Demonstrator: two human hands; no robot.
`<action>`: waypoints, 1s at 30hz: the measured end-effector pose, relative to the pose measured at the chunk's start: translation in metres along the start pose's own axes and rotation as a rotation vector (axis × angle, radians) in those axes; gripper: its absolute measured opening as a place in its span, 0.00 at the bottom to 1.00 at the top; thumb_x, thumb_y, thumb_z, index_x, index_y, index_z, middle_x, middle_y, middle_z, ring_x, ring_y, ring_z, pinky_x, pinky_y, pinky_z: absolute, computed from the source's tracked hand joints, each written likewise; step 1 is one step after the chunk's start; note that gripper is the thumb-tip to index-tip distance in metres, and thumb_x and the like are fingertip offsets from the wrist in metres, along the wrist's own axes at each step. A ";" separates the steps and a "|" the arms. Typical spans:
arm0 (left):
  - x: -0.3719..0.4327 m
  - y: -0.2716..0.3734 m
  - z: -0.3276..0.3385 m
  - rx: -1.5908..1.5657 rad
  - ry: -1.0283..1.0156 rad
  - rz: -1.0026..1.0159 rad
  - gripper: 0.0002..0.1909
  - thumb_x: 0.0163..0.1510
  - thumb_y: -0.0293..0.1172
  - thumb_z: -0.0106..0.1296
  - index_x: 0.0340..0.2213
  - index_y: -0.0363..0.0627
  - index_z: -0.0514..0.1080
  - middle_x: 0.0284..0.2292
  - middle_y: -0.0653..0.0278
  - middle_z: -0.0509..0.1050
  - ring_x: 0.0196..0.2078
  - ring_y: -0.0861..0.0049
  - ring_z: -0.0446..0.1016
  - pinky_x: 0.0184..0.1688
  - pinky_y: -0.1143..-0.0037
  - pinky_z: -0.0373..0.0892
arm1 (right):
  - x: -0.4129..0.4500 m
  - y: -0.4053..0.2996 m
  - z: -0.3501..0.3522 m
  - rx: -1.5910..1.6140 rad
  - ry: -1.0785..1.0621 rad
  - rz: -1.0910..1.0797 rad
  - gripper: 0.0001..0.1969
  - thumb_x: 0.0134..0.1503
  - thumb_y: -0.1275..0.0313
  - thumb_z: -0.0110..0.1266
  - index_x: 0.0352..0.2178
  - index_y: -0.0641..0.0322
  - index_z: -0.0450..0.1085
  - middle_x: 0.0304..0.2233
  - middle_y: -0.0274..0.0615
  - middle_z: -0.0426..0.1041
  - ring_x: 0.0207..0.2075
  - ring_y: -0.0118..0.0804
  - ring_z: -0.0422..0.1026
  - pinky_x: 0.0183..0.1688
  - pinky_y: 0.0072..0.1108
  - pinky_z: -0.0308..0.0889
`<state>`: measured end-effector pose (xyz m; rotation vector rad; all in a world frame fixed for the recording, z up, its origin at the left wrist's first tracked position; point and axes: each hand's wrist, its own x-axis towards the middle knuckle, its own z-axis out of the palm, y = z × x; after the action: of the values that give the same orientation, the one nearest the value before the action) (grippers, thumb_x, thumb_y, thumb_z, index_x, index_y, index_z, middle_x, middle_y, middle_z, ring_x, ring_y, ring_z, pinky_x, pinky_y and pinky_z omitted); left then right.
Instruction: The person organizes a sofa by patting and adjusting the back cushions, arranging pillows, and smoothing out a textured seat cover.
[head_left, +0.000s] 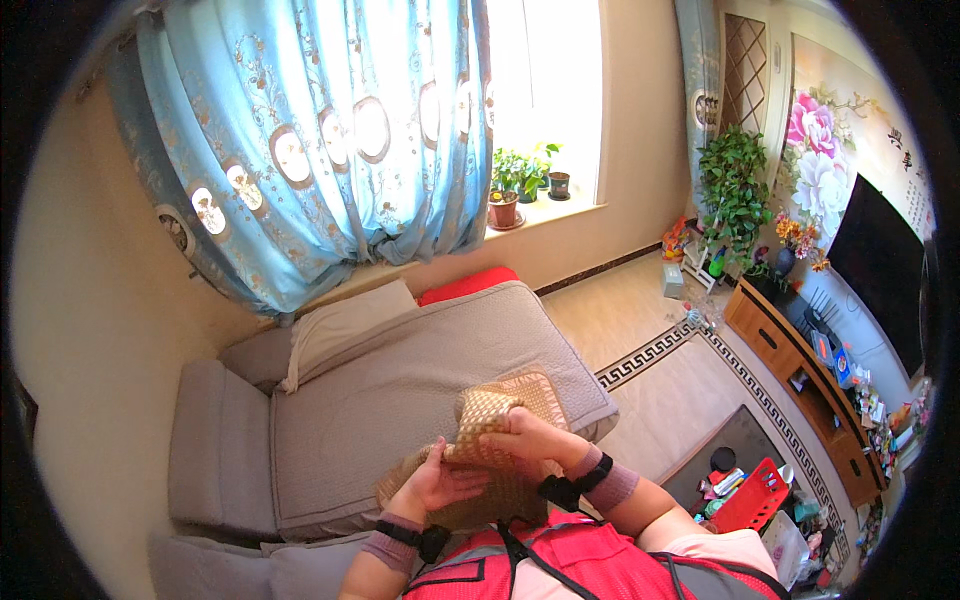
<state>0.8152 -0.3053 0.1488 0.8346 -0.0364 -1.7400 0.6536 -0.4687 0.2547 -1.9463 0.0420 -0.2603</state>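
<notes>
A tan woven mat (487, 409) is bunched up in front of my body, over the edge of the grey sofa seat (405, 375). My right hand (529, 439) grips its raised, folded part, fingers curled around the weave. Lower down, my left hand (446, 484) has its fingers spread and its palm turned towards the mat. The left thumb is close to the mat's edge; whether it touches cannot be made out. Under the raised fold, a beige piece with a pinkish looped border (544, 386) lies on the seat. The mat's lower part is shaded and partly hidden behind my hands.
A cream pillow (352, 319) and a red cushion (469, 283) lie along the sofa's window side. Right of me, a low table (694, 450) bears a red plastic basket (754, 499) and clutter. A wooden TV cabinet (802, 382) lines the right wall.
</notes>
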 end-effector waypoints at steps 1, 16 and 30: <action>0.001 0.004 0.000 0.006 -0.001 0.003 0.36 0.54 0.60 0.34 0.49 0.38 0.60 0.48 0.48 0.64 0.51 0.59 0.63 0.54 0.59 0.57 | -0.001 0.010 -0.006 -0.002 0.003 -0.005 0.10 0.54 0.69 0.49 0.31 0.68 0.70 0.23 0.37 0.71 0.26 0.21 0.64 0.30 0.20 0.64; 0.045 -0.003 0.054 1.320 0.173 0.701 0.24 0.42 0.33 0.60 0.42 0.39 0.67 0.32 0.60 0.74 0.36 0.79 0.71 0.40 0.76 0.67 | -0.031 0.006 -0.066 -0.201 0.007 -0.056 0.20 0.52 0.61 0.53 0.18 0.71 0.66 0.13 0.51 0.58 0.16 0.33 0.58 0.22 0.28 0.60; 0.024 0.032 0.124 1.138 0.824 1.274 0.09 0.50 0.29 0.51 0.29 0.32 0.71 0.21 0.60 0.73 0.25 0.81 0.69 0.29 0.78 0.66 | -0.052 0.055 -0.104 -0.225 0.384 0.018 0.38 0.35 0.58 0.67 0.45 0.66 0.61 0.42 0.53 0.64 0.43 0.43 0.65 0.44 0.27 0.63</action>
<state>0.7720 -0.3848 0.2425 1.7331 -0.8531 0.0278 0.5867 -0.5764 0.2329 -2.0910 0.3539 -0.6377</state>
